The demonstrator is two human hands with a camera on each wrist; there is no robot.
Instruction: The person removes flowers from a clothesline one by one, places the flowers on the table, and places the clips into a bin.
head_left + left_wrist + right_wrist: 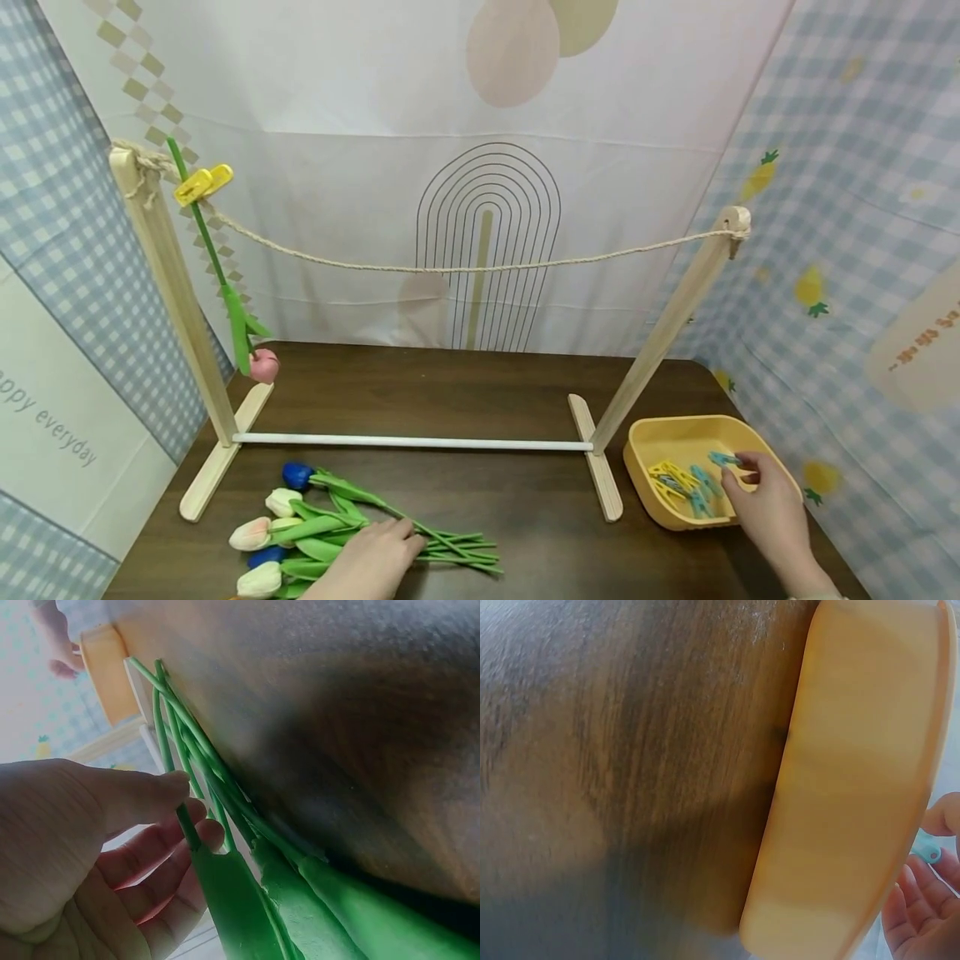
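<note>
My left hand [378, 557] pinches the green stem [185, 823] of one artificial tulip between thumb and fingers. That stem lies among a bunch of tulips [318, 525] with white, blue and pale pink heads on the table. Above the yellow basket [637, 454], my right hand [770, 506] holds a teal clothespin [724, 458] between thumb and fingers. Yellow clothespins [672, 477] and more teal ones lie inside the basket. In the right wrist view, the basket wall partly hides the right hand [930, 900]. A pink tulip [263, 366] hangs head down from the rope, clipped by a yellow clothespin [202, 185].
A wooden stand with a left post [176, 300] and a right post [667, 329] carries the sagging rope [420, 269]. A white rod [412, 442] joins its feet low over the dark table [450, 383]. Printed cloth [337, 200] covers the walls behind and beside.
</note>
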